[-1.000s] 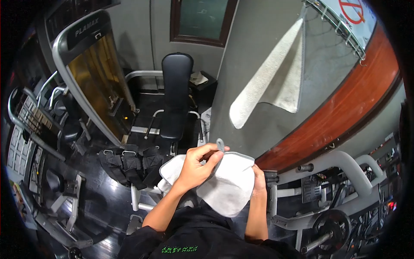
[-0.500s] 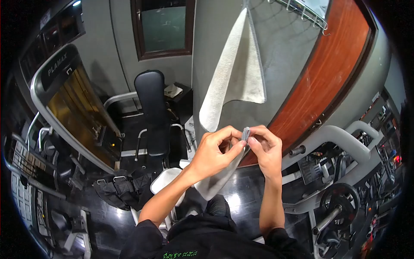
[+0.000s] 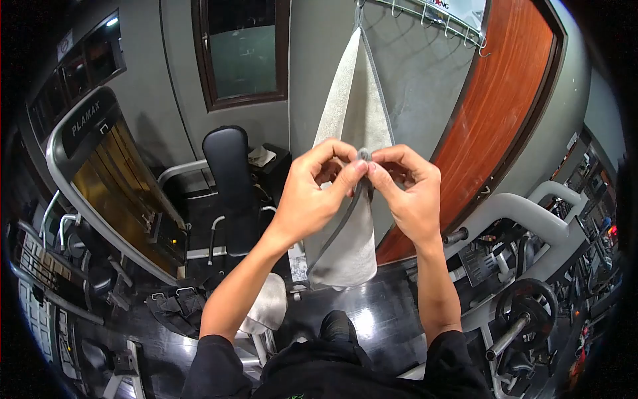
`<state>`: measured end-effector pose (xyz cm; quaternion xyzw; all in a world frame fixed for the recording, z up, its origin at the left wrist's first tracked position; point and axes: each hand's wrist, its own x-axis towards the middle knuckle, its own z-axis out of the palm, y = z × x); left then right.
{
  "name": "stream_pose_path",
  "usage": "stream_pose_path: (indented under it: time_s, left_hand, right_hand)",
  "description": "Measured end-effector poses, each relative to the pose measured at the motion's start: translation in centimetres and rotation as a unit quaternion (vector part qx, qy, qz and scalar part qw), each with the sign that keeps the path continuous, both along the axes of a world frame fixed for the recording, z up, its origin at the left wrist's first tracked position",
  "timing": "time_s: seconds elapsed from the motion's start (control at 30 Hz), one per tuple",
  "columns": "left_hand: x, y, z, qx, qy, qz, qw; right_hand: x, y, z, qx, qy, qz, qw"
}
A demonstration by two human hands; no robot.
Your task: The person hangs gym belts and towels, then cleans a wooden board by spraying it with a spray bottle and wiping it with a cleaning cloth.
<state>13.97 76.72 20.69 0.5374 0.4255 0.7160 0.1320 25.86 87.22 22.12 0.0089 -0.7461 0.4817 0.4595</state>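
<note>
My left hand [image 3: 311,191] and my right hand [image 3: 411,193] meet in front of me at chest height. Between thumb and fingers, both pinch the grey top end of a light grey towel [image 3: 349,249], which looks like a small loop. The rest of this towel droops below my hands, a darker edge running down its left side. Behind them, a second pale towel [image 3: 337,100] hangs by its corner from a hook on the wall rack [image 3: 428,12]; my hands cover its lower part.
A reddish-brown wooden door [image 3: 495,113] stands right of the rack. To the left are a weight machine [image 3: 86,126] and a black padded seat [image 3: 229,166]. A machine arm [image 3: 525,216] and a weight plate [image 3: 541,306] stand at right. A pale seat [image 3: 269,302] is below left.
My hands have risen toward the rack with the towel between them, and it now hangs straighter. The view has tilted up, showing more of the rack and its hooks.
</note>
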Motion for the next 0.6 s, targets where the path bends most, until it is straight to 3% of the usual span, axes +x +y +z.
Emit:
stream_pose_path:
  time_s: [0.13,0.4,0.6]
  left_hand:
    - [-1.0,1.1,2.7,0.009,0.021,-0.002,1.000]
    - [-3.8,4.2,7.6,0.008,0.137,0.118,0.984]
    - [-6.3,7.1,9.2,0.042,0.174,0.183,0.967]
  right_hand:
    - [-0.9,0.6,2.5,0.027,-0.020,-0.032,0.999]
    - [-5.1,4.0,6.1,-0.025,0.037,0.046,0.998]
    - [-7.8,7.0,8.2,0.043,0.033,-0.030,0.998]
